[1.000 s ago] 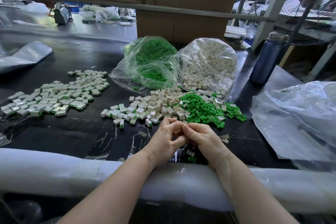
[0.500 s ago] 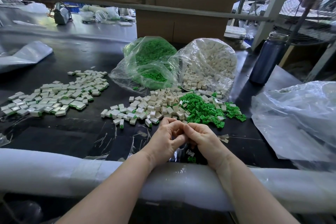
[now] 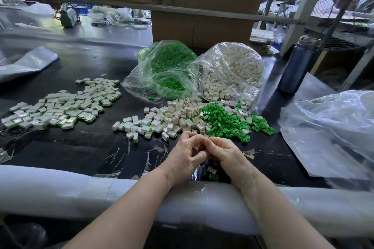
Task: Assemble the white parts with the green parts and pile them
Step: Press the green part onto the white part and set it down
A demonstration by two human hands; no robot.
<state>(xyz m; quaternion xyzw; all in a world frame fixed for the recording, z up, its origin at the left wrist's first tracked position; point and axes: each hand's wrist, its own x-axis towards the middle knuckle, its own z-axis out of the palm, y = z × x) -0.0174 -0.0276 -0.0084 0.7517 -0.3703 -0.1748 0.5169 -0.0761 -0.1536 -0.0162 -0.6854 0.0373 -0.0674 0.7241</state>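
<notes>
Both hands, left (image 3: 186, 153) and right (image 3: 224, 153), are curled fingertip to fingertip at the near edge of the bench (image 3: 81, 147); what is pinched between them cannot be told. At far left a wide pile (image 3: 60, 107) of assembled pieces is spread, judged the finished share. Loose white parts (image 3: 178, 115) and green parts (image 3: 224, 121) are heaped just beyond the hands, and two bags, green (image 3: 166, 70) and white (image 3: 232, 70), are still well filled, so most work is judged left. A box (image 3: 202, 28) and bottle (image 3: 295, 66) are set behind.
</notes>
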